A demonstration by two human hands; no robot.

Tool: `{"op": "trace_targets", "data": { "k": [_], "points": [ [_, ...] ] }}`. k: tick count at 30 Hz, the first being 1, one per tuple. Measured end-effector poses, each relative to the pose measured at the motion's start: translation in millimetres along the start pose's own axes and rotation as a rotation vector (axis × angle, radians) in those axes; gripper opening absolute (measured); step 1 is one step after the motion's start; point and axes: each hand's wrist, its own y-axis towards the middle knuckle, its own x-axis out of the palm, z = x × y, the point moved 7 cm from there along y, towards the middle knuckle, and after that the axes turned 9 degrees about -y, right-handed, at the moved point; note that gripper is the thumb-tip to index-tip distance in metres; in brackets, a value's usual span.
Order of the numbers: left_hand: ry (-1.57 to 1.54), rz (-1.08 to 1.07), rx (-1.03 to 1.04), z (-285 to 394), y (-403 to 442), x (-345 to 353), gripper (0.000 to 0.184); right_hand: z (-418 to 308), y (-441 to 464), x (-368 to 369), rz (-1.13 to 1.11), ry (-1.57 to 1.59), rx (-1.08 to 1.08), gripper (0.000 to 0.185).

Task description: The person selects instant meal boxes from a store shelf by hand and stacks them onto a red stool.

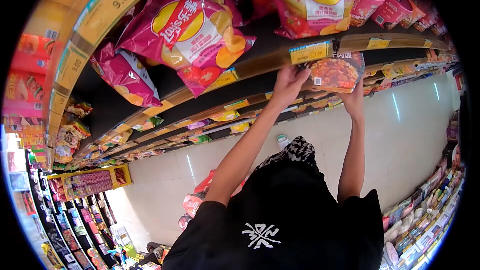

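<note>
Now your left hand is half closed on the left edge of the dark printed food package with a picture of reddish food. Your right hand grips its right lower part; some of its fingers are hidden. The package is held before the brown shelf edge, just beside a yellow price label. Above, you have a shiny magenta Lay's chip bag, with pink printed bowls at its right. Farther left, another magenta Lay's chip bag overhangs the shelf edge.
</note>
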Motion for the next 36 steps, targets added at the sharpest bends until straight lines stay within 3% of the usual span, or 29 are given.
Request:
{"op": "trace_targets", "data": {
  "k": [2, 4, 7, 8, 13, 16, 19, 21, 24, 28, 30, 31, 33, 36],
  "points": [
    [-0.018, 0.028, 0.002, -14.2, 18.7, 2.0, 0.032, -3.6, 19.4, -7.3, 0.006, -0.037, -0.044, 0.081],
    [0.245, 0.095, -0.088, -26.0, 33.0, -7.7, 0.034, -3.0, 37.9, -10.9, 0.038, 0.032, -0.118, 0.074],
    [0.588, 0.13, -0.173, -30.3, 52.5, -9.5, 0.035, 10.5, 66.2, -14.8, 0.068, 0.121, -0.041, 0.063],
    [0.704, 0.13, -0.145, -27.8, 57.4, -5.1, 0.033, 16.8, 75.0, -18.2, 0.111, 0.032, -0.115, 0.048],
    [1.116, -0.008, -0.148, -46.5, 70.4, 5.1, 0.037, 58.8, 105.3, -17.9, 0.184, -0.134, -0.111, 0.02],
    [0.899, -0.055, -0.221, -70.4, 79.2, -0.7, 0.037, 76.1, 117.5, -14.9, 0.218, -0.359, -0.059, 0.02],
    [0.773, -0.096, -0.334, -74.9, 68.8, 7.2, 0.047, 101.7, 128.0, -5.1, 0.154, -0.919, -0.035, 0.024],
    [0.631, -0.126, -0.435, -77.9, 58.3, 14.0, 0.046, 117.6, 127.6, -3.4, 0.212, -0.885, -0.011, 0.027],
    [0.322, -0.095, -0.29, -74.9, 48.1, 18.2, 0.043, 113.8, 133.8, -3.4, 0.205, -0.97, -0.076, 0.028],
    [0.196, -0.041, -0.164, -54.2, 18.6, 9.9, 0.05, 66.0, 118.3, 11.6, 0.275, -0.758, -0.022, 0.036],
    [0.149, 0.01, -0.101, -50.0, -4.3, -6.6, 0.057, 64.4, 92.7, 26.2, 0.521, -0.181, -0.221, 0.032],
    [0.145, 0.034, -0.117, -44.9, -18.0, -14.5, 0.057, 27.9, 71.5, 47.4, 0.515, -0.095, -0.272, 0.054],
    [0.134, 0.087, -0.151, -29.4, -50.5, -33.4, 0.057, 9.4, 32.2, 81.2, 0.471, -0.311, -0.256, 0.051],
    [0.226, 0.189, -0.148, -21.2, -109.7, -78.9, 0.056, -19.7, -27.8, 147.5, 0.267, -0.286, -0.32, 0.046]
  ]
}}
